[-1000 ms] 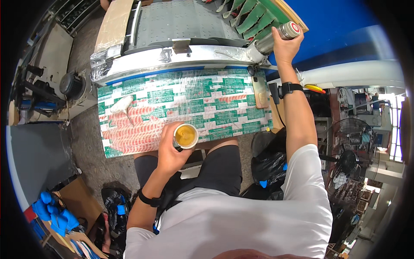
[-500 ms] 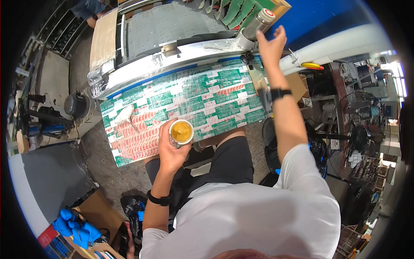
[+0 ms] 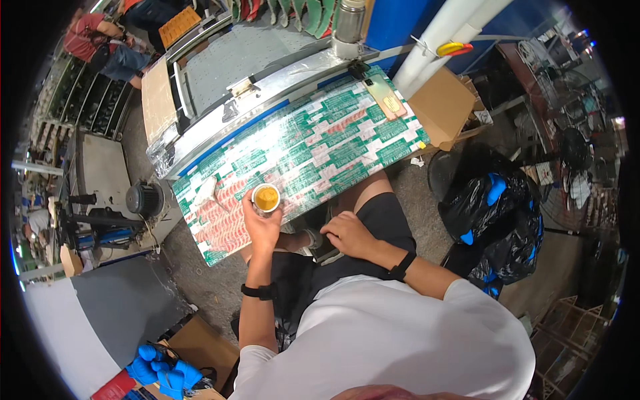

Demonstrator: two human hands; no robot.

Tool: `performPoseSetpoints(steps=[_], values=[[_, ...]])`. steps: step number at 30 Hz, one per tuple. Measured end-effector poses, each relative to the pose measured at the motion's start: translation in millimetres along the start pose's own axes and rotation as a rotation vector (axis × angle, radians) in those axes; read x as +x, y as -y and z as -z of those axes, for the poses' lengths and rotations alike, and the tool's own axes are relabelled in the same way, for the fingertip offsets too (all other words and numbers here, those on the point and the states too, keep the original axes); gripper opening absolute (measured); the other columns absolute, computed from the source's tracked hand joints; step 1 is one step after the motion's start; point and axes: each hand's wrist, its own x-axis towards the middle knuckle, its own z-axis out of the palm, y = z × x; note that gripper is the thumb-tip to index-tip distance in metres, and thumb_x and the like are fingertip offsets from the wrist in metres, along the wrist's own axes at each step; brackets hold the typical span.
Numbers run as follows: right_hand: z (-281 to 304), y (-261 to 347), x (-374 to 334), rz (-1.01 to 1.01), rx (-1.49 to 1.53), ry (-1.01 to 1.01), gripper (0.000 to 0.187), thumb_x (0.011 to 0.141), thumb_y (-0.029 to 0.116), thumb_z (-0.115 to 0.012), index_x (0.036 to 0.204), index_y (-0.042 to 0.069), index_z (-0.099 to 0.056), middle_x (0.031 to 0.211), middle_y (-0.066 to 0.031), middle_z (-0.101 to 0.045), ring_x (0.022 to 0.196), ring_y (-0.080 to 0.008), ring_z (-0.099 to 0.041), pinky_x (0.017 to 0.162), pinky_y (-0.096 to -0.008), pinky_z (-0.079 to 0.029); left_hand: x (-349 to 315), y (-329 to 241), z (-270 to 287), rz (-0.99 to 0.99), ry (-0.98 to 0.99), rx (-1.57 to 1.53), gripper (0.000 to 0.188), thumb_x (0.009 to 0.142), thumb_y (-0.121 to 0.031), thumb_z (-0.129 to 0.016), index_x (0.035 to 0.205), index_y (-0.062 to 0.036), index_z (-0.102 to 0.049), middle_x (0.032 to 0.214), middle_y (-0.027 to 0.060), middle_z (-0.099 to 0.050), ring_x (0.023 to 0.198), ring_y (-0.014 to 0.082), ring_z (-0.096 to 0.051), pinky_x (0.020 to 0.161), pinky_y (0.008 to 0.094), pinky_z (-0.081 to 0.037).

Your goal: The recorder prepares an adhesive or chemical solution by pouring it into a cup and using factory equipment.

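Observation:
My left hand [image 3: 260, 225] is wrapped round a small cup [image 3: 267, 198] with a pale rim and yellow-brown liquid in it. It holds the cup upright at the near edge of a board [image 3: 313, 160] covered in green, white and red printed tape. Over my lap, just off the board's edge, my right hand [image 3: 351, 235] hangs with loosely bent fingers slightly apart and nothing visible in them. A steel flask [image 3: 349, 25] stands at the far end of the metal rail. A phone [image 3: 385, 97] lies on the board's far right corner, beside a small black object [image 3: 359, 69].
A white crumpled piece [image 3: 207, 191] lies on the board's left part. Beyond the metal rail [image 3: 243, 100] is a grey perforated surface [image 3: 250, 50]. An open carton [image 3: 443, 103] and black bags [image 3: 500, 213] are to the right. A motor [image 3: 145, 199] stands left; people [image 3: 100, 40] are far left.
My right hand has left the flask's side and come back down over my lap. The cup stays in my left hand. My view has shifted, bringing people at the far left into sight.

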Motion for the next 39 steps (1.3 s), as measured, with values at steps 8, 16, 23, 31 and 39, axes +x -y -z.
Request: performPoseSetpoints(steps=[8, 16, 23, 31, 39], values=[[23, 6, 30, 0.047, 0.016, -0.143, 0.011, 0.085, 0.008, -0.07, 0.094, 0.01, -0.074, 0.087, -0.0065, -0.071, 0.088, -0.0297, -0.065, 0.095, -0.0445, -0.045, 19, 72, 6, 0.048, -0.057, 0.017, 0.061, 0.078, -0.005, -0.084, 0.13, -0.0004, -0.053, 0.116, 0.013, -0.066, 0.109, 0.0233, -0.065, 0.097, 0.0357, -0.052], [184, 119, 132, 0.322, 0.051, -0.606, 0.017, 0.085, -0.004, -0.072, 0.099, 0.006, -0.072, 0.094, -0.0074, -0.068, 0.09, -0.0252, -0.062, 0.088, -0.0386, -0.046, 12, 73, 7, -0.007, -0.057, 0.114, 0.069, 0.077, -0.002, -0.084, 0.137, 0.003, -0.049, 0.122, 0.0157, -0.066, 0.114, 0.0229, -0.067, 0.099, 0.036, -0.054], [291, 152, 143, 0.662, -0.197, -1.216, 0.018, 0.098, 0.011, -0.055, 0.107, 0.003, -0.068, 0.103, -0.0158, -0.066, 0.101, -0.0301, -0.064, 0.098, -0.0459, -0.051, -15, 48, 21, 0.023, -0.247, -0.131, 0.089, 0.079, -0.008, -0.085, 0.152, 0.0045, -0.037, 0.143, 0.0255, -0.053, 0.133, 0.0338, -0.055, 0.111, 0.0428, -0.046], [289, 151, 164, 0.77, -0.221, -1.256, 0.019, 0.098, 0.013, -0.055, 0.109, 0.003, -0.066, 0.104, -0.0165, -0.065, 0.102, -0.0306, -0.064, 0.098, -0.0467, -0.051, -79, 7, 49, -0.134, -0.124, 0.233, 0.073, 0.082, -0.006, -0.075, 0.147, 0.0017, -0.045, 0.143, 0.0225, -0.055, 0.135, 0.0406, -0.052, 0.116, 0.0476, -0.039], [399, 186, 235, 1.269, -0.431, -1.531, 0.021, 0.099, 0.015, -0.055, 0.112, 0.003, -0.065, 0.106, -0.0172, -0.065, 0.102, -0.0312, -0.064, 0.098, -0.0476, -0.052, -137, 8, 30, -0.125, -0.016, 0.201, 0.051, 0.086, -0.01, -0.077, 0.133, -0.0003, -0.06, 0.128, 0.0182, -0.067, 0.123, 0.0333, -0.063, 0.111, 0.0439, -0.044]])
